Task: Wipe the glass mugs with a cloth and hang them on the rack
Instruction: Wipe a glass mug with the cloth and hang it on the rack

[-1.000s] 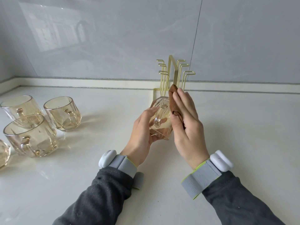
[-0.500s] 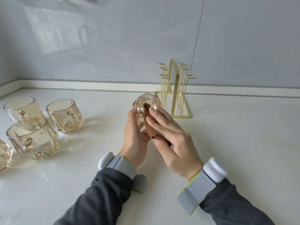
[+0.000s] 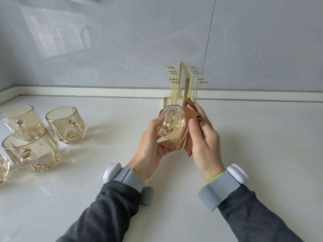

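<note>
The person stands at a pale, glossy counter [image 3: 262, 154] with both hands raised just in front of the gold wire rack [image 3: 183, 81], which sits at the back against the grey tiled wall [image 3: 122, 49] with all its hooks bare. The left hand [image 3: 152, 142] has its fingers and thumb curled round an amber glass mug [image 3: 172, 130], holding it clear of the counter, tilted, with its base pointing away toward the rack, its mouth toward the person and its handle facing up. The right hand [image 3: 204, 142] pinches a brown cloth [image 3: 189, 112] between thumb and fingers and presses it flat against the mug's right side; the cloth's lower corner hangs below the glass. Well off to the left, three more amber mugs stand upright close together, a back mug [image 3: 21, 119], a middle mug [image 3: 67, 124] and a near mug [image 3: 33, 149], and a fourth glass [image 3: 3, 166] is cut off by the left edge. Grey wrist bands [image 3: 129, 177] with white pods sit above dark sleeves
</note>
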